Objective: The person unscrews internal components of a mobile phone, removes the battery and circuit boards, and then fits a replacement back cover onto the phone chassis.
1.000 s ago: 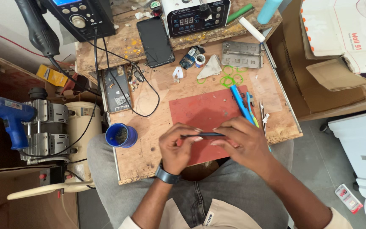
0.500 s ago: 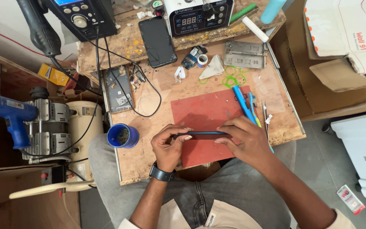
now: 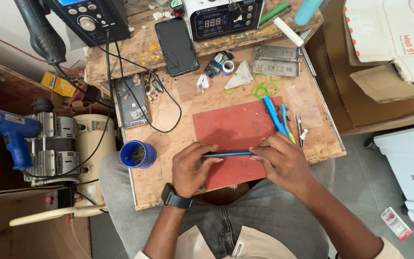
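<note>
Holding a thin blue-edged flat piece point(image 3: 227, 154) edge-up between both hands, the person works over the red mat point(image 3: 231, 127) at the frame's centre. At far left sits a blue cup point(image 3: 137, 154) on the desk point(image 3: 168, 177). The left hand point(image 3: 193, 169) pinches the piece's left end in a narrow grip; the right hand point(image 3: 283, 160) closes on its right end. Judging by this, steady, even pressure from both ends and keeping it low over the mat would serve best. Blue tools point(image 3: 276, 116) lie just right, near tweezers point(image 3: 299, 124).
</note>
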